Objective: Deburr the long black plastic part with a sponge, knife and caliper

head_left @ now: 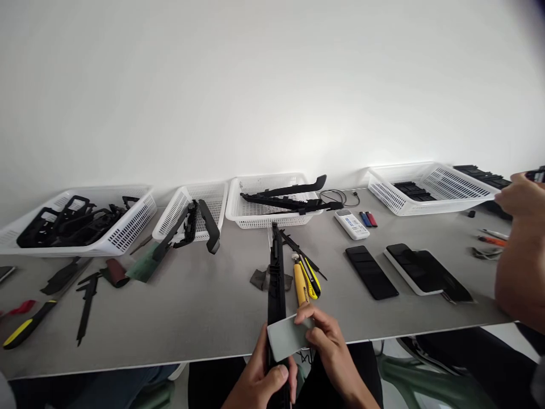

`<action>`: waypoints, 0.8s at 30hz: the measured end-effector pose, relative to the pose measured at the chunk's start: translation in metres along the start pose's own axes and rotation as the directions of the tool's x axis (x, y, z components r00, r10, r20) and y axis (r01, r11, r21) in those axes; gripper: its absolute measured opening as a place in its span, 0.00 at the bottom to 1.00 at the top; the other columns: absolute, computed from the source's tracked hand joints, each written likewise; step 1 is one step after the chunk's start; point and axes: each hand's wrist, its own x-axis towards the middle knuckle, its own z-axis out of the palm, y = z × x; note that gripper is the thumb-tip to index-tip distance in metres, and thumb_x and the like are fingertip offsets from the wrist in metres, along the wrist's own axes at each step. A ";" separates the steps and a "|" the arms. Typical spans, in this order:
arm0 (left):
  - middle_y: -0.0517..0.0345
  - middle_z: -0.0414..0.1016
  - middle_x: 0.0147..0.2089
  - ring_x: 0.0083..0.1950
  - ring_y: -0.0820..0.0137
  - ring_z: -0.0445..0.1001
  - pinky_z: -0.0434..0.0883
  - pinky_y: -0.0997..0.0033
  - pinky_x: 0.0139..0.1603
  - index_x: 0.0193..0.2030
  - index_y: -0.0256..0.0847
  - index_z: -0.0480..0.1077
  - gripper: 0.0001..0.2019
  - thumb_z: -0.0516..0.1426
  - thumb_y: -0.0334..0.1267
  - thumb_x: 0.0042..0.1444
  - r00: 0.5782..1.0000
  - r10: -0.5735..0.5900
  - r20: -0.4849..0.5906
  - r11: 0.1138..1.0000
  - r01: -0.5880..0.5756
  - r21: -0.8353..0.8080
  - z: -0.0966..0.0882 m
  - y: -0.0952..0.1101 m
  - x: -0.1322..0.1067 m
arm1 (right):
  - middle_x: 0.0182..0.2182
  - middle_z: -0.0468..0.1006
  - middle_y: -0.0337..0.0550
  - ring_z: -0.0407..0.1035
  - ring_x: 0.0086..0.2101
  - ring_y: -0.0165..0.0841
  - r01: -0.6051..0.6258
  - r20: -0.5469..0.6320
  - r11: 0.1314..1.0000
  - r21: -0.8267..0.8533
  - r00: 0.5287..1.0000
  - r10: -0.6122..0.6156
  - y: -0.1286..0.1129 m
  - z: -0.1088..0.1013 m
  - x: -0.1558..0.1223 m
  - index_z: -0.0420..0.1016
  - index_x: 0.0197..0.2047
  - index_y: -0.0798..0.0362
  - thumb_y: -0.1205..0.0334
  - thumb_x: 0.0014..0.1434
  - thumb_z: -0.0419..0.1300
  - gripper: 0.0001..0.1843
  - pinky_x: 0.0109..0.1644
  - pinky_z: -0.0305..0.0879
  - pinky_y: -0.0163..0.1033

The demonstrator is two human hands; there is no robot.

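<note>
My left hand (264,375) is closed around the lower part of a long black plastic trim piece (276,278), which points away from me over the table's front edge. In my right hand (326,338) is a flat grey rectangular block with rounded corners (287,338), gripped between thumb and fingers. The block lies across the trim piece, just above my left hand, and covers part of it. Whether it presses on the plastic I cannot tell. Just beyond my right hand are a yellow-handled tool (300,282), a yellow utility knife (313,278) and a black caliper (302,253).
White baskets (255,222) stand along the wall, several holding black plastic parts. Phones (371,272) and a white calculator-like device (351,225) lie to the right. Another caliper (87,307) and a yellow-black handled tool (30,325) lie left. A co-worker's arm (522,244) reaches in at right.
</note>
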 end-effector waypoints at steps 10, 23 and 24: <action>0.58 0.74 0.34 0.34 0.68 0.73 0.73 0.66 0.40 0.69 0.43 0.61 0.26 0.59 0.50 0.70 0.995 0.072 -0.062 0.993 -0.066 0.101 -0.002 0.010 0.000 | 0.33 0.72 0.39 0.60 0.30 0.32 0.043 -0.040 0.998 -0.045 0.998 -0.045 0.004 0.005 -0.003 0.78 0.42 0.50 0.57 0.58 0.62 0.10 0.33 0.60 0.35; 0.59 0.73 0.32 0.30 0.71 0.70 0.72 0.68 0.37 0.65 0.42 0.65 0.23 0.59 0.50 0.69 0.997 0.064 -0.037 0.995 -0.061 0.085 -0.003 0.003 0.000 | 0.29 0.69 0.36 0.55 0.26 0.30 -0.004 -0.029 1.000 -0.015 1.000 0.003 0.007 0.008 -0.003 0.79 0.39 0.50 0.60 0.55 0.60 0.09 0.30 0.56 0.35; 0.59 0.74 0.32 0.31 0.70 0.70 0.72 0.68 0.39 0.65 0.41 0.65 0.23 0.59 0.49 0.69 0.997 0.070 -0.026 0.992 -0.067 0.106 -0.002 0.005 0.000 | 0.31 0.70 0.37 0.56 0.27 0.30 0.007 -0.015 1.000 -0.023 1.000 -0.008 0.007 0.008 -0.003 0.79 0.39 0.50 0.60 0.55 0.61 0.09 0.31 0.57 0.35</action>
